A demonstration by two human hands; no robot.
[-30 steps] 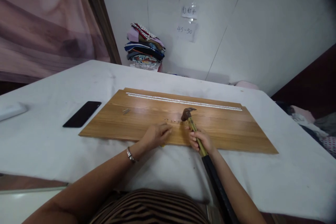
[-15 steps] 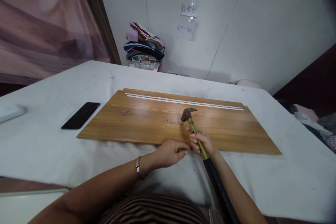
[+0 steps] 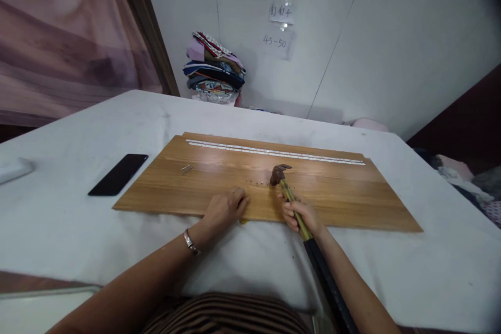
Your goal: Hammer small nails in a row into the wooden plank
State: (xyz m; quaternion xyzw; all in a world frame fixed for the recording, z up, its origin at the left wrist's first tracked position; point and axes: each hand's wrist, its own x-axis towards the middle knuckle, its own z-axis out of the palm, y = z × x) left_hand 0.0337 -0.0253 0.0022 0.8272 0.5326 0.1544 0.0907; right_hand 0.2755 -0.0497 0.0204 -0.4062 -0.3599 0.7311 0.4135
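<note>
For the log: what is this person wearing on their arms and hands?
Both forearms are bare, with no sleeves reaching them and no gloves. The left hand has a thin silver-coloured bracelet at the wrist. The right hand shows no ring, watch or band. A dark top with thin light stripes covers the torso.

Wall has two taped paper notes. Lower note (image 3: pixel 278 43) reads "45-50", handwritten. Upper note (image 3: pixel 282 11) has handwritten characters, too blurred to read.
</note>
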